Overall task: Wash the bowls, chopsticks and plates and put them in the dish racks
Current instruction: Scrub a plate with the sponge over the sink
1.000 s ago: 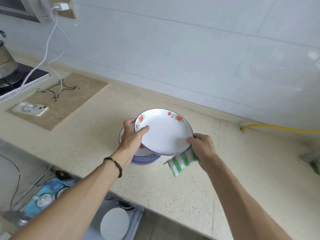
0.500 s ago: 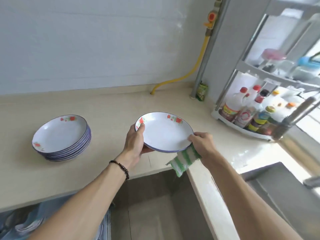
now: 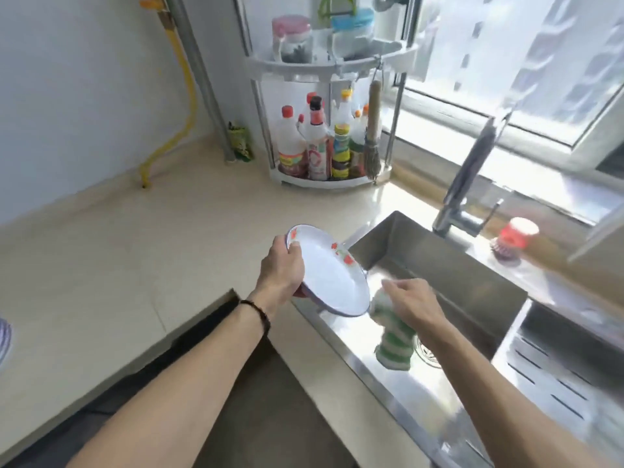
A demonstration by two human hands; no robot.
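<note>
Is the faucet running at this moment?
Off, apparently: no stream shows below the faucet over the sink, though glare and blur limit certainty.

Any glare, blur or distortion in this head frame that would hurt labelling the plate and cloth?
Head view: window backlight blows out the sink floor; the right hand and striped cloth are motion-smeared; the plate in the left hand stays readable; wide-angle bending curves the counter edges.
</note>
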